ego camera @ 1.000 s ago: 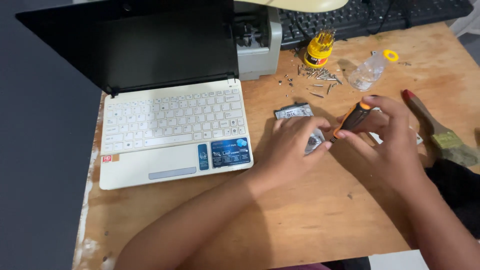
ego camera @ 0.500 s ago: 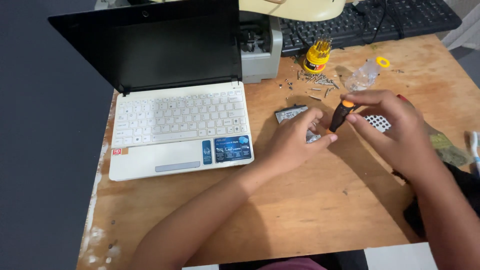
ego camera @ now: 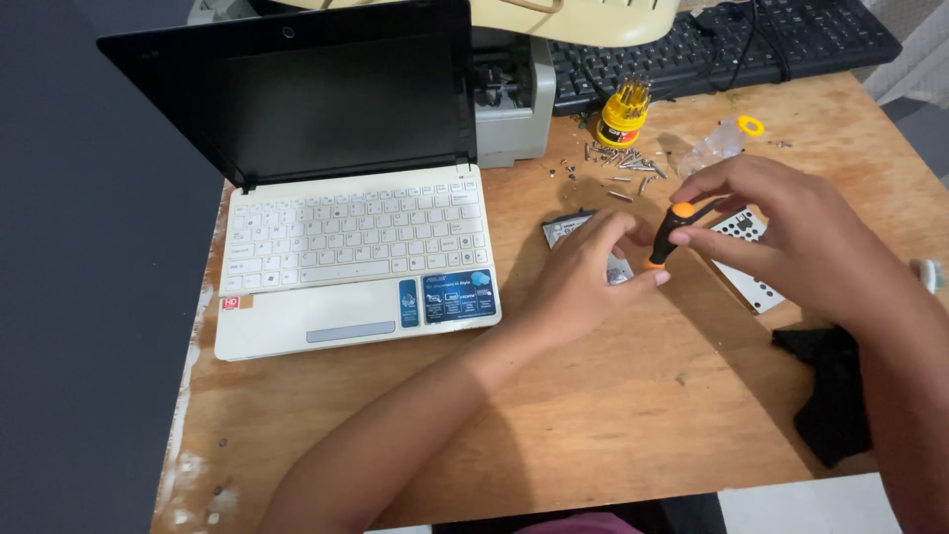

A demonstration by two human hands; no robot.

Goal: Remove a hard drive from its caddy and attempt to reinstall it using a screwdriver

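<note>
**Two hands on a small screwdriver over a drive at the centre right of the frame**

The right hand (ego camera: pixel 781 232) sits right of centre, its fingers closed together on the black handle of a small screwdriver (ego camera: pixel 669 235) with an orange cap; the tool stands tilted, cap uppermost, tip pointing down toward the left hand (ego camera: pixel 583 282); that hand comes up from the lower middle of the frame, its fingers curled over a small silver drive (ego camera: pixel 568 227) lying flat on the wooden worktop (ego camera: pixel 593 415), its fingertips meeting the lower end of the screwdriver; most of the drive is hidden beneath the hand, so how firmly it is pinned I cannot tell.

Just right of the tool, partly under the right hand, lies a perforated metal bracket (ego camera: pixel 751 282); above the hands a scatter of loose screws (ego camera: pixel 623 163) is spread on the wood, with a yellow bit holder (ego camera: pixel 623 114) standing upright just beyond them and a clear plastic bottle (ego camera: pixel 717 148) lying near it; a white netbook (ego camera: pixel 351 262) with its dark screen raised fills the left half of the worktop; a black keyboard (ego camera: pixel 712 40) runs along the upper right edge; a piece of black cloth (ego camera: pixel 830 386) lies at the lower right, beside the right forearm.
</note>
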